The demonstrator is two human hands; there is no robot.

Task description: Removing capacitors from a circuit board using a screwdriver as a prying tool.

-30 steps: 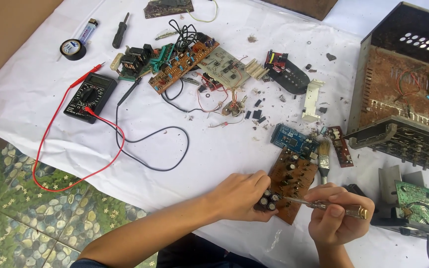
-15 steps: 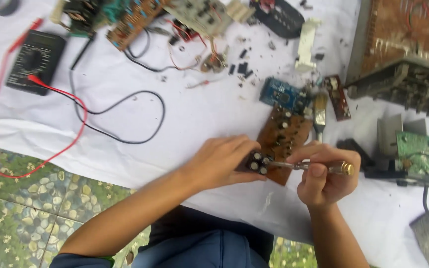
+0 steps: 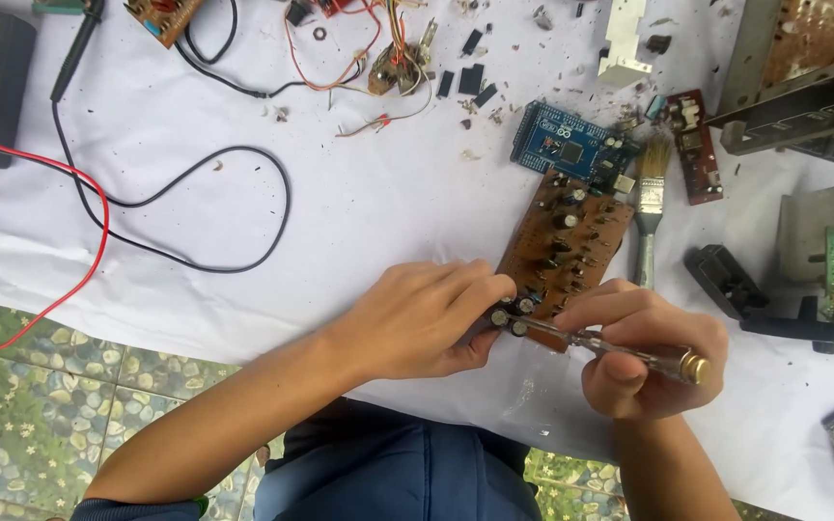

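The right hand (image 3: 644, 352) was closed around a screwdriver (image 3: 620, 347), whose shaft lay nearly level and pointed left to the near corner of a brown circuit board (image 3: 567, 241). There the tip met a cluster of small capacitors (image 3: 512, 315). The left hand (image 3: 427, 323) gripped that same corner from the other side, fingers curled on it. The board's long axis ran up and away to the right, toward a blue microcontroller board (image 3: 567, 145) and a paintbrush (image 3: 649, 207).
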